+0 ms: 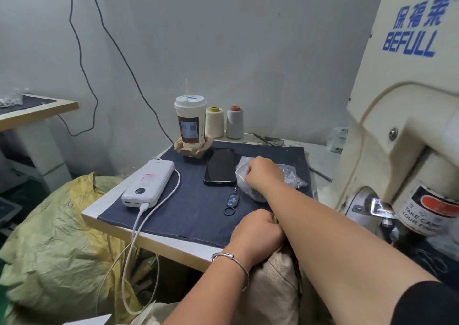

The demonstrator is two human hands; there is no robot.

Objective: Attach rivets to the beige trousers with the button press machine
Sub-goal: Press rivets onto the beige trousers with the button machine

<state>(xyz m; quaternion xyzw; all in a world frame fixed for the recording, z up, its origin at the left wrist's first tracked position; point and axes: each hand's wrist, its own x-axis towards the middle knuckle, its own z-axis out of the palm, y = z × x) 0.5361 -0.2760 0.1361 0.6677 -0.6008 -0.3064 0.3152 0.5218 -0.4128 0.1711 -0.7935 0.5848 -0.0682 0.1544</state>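
The beige trousers (270, 282) lie bunched at the table's front edge, below my arms. My left hand (258, 232), a silver bangle on its wrist, grips the trousers' top fold with curled fingers. My right hand (264, 174) reaches across to a clear plastic bag (294, 178) of small metal rivets on the dark blue cloth, its fingers curled down into the bag; what they hold is hidden. The cream button press machine (407, 116) stands at the right, its metal press head (380, 208) beside a finger-warning label.
On the blue cloth (188, 195) lie a black phone (219, 167), a white power bank (149, 183) with its cable, and a small key fob (232, 201). A drink cup (190, 123) and two thread cones (224, 123) stand at the back. Yellow-green sacks (59, 245) fill the floor at left.
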